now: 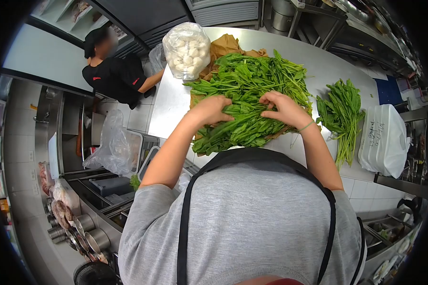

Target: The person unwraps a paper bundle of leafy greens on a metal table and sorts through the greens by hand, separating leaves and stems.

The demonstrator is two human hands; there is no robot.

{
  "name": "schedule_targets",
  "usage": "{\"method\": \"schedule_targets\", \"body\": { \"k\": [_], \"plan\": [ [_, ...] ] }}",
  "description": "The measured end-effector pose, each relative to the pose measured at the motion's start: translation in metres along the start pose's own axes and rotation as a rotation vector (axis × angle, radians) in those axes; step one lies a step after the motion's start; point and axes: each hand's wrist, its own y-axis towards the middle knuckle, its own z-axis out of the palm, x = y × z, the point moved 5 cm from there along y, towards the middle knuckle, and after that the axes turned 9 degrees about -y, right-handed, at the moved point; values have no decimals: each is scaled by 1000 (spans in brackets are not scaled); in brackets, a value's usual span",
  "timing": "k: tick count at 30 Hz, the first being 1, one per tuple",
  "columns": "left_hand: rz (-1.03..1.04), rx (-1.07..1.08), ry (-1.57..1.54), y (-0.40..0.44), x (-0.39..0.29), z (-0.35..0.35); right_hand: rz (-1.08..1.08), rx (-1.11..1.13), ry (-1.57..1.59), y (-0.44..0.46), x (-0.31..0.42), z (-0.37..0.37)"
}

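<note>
A large pile of leafy greens [252, 80] lies on brown paper [225, 46] on the steel table [172, 111]. My left hand [213, 110] rests in the near part of the pile, its fingers apart and partly among the leaves. On the right side of the same leaves is my right hand [281, 109], fingers curved and spread, with a green band at the wrist. Both palms face each other across a stretch of leaves, and neither hand is closed on anything. To the right, apart from the pile, lies a smaller bunch of greens [341, 111].
A clear bag of round white items [187, 51] stands at the table's back left. Beside that corner a person in black [111, 71] reaches an arm to the table edge. White stacked containers in plastic [383, 140] sit at the right end. A plastic bag [113, 145] hangs at left.
</note>
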Motion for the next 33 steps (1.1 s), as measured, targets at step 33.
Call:
{"method": "schedule_targets", "body": {
  "k": [33],
  "plan": [
    [3,-162,-203,-51,51,-92,-15,-223,72,39,3,-3]
  ]
}}
